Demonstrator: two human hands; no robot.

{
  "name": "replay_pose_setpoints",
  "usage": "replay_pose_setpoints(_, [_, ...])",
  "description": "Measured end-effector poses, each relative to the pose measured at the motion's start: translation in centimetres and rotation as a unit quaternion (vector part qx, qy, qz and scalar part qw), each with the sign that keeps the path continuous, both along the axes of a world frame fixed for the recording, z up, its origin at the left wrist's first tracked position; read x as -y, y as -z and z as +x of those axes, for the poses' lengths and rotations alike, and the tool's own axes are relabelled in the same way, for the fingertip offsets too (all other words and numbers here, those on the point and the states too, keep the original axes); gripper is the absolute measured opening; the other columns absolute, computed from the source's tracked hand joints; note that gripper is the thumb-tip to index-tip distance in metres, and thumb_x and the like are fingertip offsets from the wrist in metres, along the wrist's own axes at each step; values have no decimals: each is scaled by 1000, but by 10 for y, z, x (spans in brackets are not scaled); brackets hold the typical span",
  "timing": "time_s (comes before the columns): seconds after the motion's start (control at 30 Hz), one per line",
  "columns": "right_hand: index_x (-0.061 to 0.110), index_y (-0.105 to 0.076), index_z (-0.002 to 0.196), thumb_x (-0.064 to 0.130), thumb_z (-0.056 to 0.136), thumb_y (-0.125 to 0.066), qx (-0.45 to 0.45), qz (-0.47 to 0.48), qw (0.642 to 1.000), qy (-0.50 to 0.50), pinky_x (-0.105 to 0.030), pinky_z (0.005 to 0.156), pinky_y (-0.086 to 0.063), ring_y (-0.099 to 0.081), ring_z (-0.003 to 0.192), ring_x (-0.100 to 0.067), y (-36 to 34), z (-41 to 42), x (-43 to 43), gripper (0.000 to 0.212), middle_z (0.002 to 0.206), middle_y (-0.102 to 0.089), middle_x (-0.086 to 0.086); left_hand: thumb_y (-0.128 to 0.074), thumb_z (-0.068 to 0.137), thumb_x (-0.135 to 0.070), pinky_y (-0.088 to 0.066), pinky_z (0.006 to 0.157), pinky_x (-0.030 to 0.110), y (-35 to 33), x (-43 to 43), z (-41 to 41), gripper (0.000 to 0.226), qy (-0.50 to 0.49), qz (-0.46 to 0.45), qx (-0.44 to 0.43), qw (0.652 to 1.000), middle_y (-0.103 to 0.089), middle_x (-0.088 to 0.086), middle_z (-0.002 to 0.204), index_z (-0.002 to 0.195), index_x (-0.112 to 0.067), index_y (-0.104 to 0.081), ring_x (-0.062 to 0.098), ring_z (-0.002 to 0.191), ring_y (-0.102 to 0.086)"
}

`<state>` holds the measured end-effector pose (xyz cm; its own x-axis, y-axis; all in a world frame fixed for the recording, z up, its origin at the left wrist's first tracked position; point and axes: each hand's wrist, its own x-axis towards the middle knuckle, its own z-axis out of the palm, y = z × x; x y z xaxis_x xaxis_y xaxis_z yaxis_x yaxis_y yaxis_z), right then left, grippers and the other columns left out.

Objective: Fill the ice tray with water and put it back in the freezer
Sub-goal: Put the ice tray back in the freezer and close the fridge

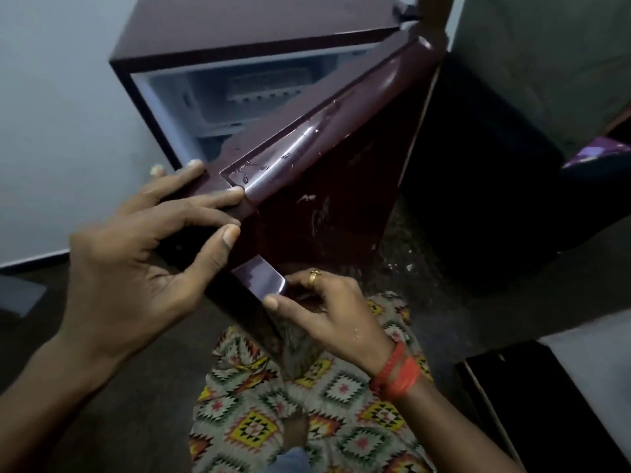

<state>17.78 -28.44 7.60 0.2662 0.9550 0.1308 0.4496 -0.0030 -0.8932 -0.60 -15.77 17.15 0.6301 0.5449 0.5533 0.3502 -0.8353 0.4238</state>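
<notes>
One freezer door (pixel 334 172) stands half open, its free edge toward 7 o'clock, leaving a gap to the cabinet at 11. The left hand (pixel 136 254) clamps the door's top corner. The right hand (pixel 327 308) pinches its single handle (pixel 263 278) at 6. One pale, blurred ice tray (pixel 269 85) sits inside at 12.

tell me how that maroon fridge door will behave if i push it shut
The fridge door looks stiff and should swing on its hinge rather than flex. Water droplets on its glossy top edge suggest a slippery grip for the left hand. The right hand grips its handle, likely the surer hold.
</notes>
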Motion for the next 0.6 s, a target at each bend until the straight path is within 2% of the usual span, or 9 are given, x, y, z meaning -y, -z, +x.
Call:
replay_pose_setpoints(0.07, [29,-74,106,69,84,-59,9,-11,1000,-2,-32,77,-56,-66,91,3,-5,-13,-35,48,96,-73,14,-61,101,-47,-36,120,45,-3,-20,-5,26,-9,0,5,1000,-65,-12,140,122,-34,-72,11,143,-49])
replay_pose_setpoints(0.2, [34,-72,102,75,80,-58,6,-25,1000,18,-19,70,-53,-64,84,8,-12,-33,-95,48,90,-73,18,-68,98,-32,-35,123,41,-7,-65,-6,22,-51,45,35,997,-69,-4,129,111,-16,-78,15,140,-54])
replay_pose_setpoints(0.33, [29,-74,104,74,80,-59,9,-46,998,35,-28,79,-56,-67,89,2,-17,-43,-150,53,94,-75,12,-72,96,-24,-37,122,41,-4,-110,-6,24,-73,38,18,996,-67,-2,133,117,-13,-76,20,143,-51])
replay_pose_setpoints(0.5, [27,-75,105,74,80,-59,22,-54,997,55,-34,85,-56,-68,96,-7,-18,-48,-206,56,96,-75,6,-72,96,-27,-36,119,20,0,-156,2,28,-92,13,18,995,-65,-2,140,122,-18,-75,18,148,-44])
replay_pose_setpoints(0.6, [24,-74,108,72,82,-58,18,-55,996,64,-36,85,-57,-69,99,-13,-18,-49,-233,57,100,-75,1,-73,96,-26,-33,99,-4,2,-178,9,31,-98,1,11,995,-62,0,145,126,-20,-73,14,149,-41])
